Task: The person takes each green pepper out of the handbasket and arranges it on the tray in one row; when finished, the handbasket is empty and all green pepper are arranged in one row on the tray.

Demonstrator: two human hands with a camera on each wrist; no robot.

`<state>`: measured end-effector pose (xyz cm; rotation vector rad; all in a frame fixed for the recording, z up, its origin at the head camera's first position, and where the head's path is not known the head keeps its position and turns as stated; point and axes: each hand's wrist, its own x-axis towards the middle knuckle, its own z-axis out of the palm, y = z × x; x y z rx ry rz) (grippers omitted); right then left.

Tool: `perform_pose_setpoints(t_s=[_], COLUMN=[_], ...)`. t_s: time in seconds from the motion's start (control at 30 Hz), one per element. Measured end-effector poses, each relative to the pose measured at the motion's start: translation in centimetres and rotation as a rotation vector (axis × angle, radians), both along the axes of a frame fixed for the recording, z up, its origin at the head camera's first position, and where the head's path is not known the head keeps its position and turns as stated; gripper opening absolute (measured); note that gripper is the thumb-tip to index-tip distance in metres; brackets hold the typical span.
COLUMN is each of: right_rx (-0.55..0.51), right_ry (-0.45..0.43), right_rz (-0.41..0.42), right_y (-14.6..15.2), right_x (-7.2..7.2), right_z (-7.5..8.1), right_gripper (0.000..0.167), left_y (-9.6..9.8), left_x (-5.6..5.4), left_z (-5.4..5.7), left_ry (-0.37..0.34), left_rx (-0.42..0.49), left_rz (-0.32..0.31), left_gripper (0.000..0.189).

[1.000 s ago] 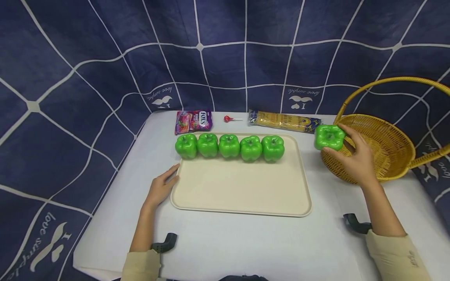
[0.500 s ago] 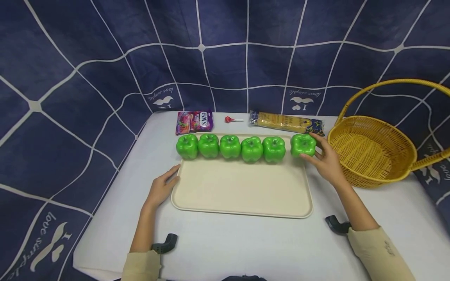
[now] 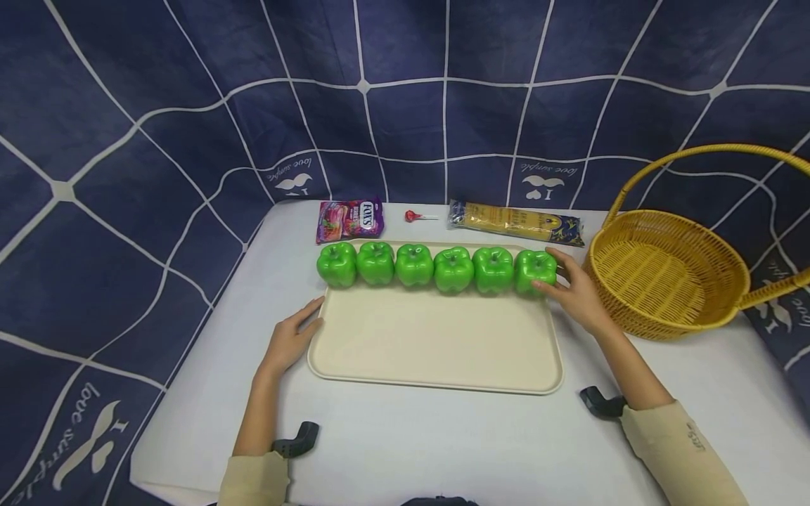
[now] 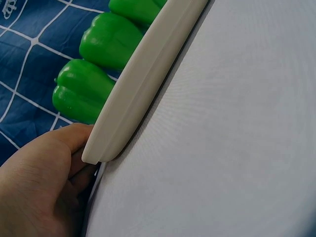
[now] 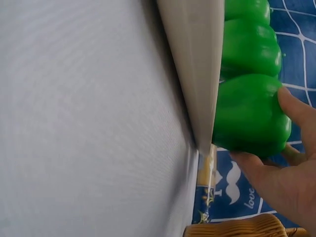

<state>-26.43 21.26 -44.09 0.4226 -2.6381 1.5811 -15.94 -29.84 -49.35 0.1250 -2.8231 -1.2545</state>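
Observation:
A row of several glossy green bell peppers (image 3: 453, 270) lies along the far edge of a cream tray (image 3: 436, 344). At the row's right end my right hand (image 3: 577, 296) holds the last bell pepper (image 3: 530, 270), thumb on its near side and fingers on its far side. The right wrist view shows this pepper (image 5: 249, 118) close beside its neighbour, inside the tray's rim. My left hand (image 3: 292, 341) rests against the tray's left edge, fingers extended; in the left wrist view this hand (image 4: 42, 173) touches the tray's end, its lower fingers partly hidden.
Right of the tray stands a yellow wicker basket (image 3: 658, 274) with a tall arched handle. Behind the tray lie a purple candy bag (image 3: 350, 220), a red lollipop (image 3: 413, 216) and a long pack of noodles (image 3: 514, 221). Dark blue checked cloth (image 3: 405, 119) hangs behind the table.
My right hand has carried the bell pepper left from the basket's side to the right end of the row and lowered it there. The left hand has stayed at the tray's edge.

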Motion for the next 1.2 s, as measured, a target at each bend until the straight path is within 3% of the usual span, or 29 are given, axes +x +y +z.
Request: perform_pose_setpoints(t_s=[0.43,0.87,1.2], right_rx=[0.008,0.054,0.029], right_ry=[-0.025,0.022,0.03], right_rz=[0.006,0.0,0.02], right_y=[-0.2,-0.16,-0.23], right_x=[-0.07,-0.05,-0.14], right_z=[-0.01,-0.3,-0.27], right_gripper=[0.075,0.076,0.081], left_y=[0.04,0.14,0.19], left_x=[0.07,0.12,0.19], left_z=[0.13,0.37,0.48], left_ry=[0.002,-0.007,-0.013], left_rx=[0.001,0.018,0.021], left_rz=[-0.003,-0.01,-0.009], left_gripper=[0.047,0.047,0.047])
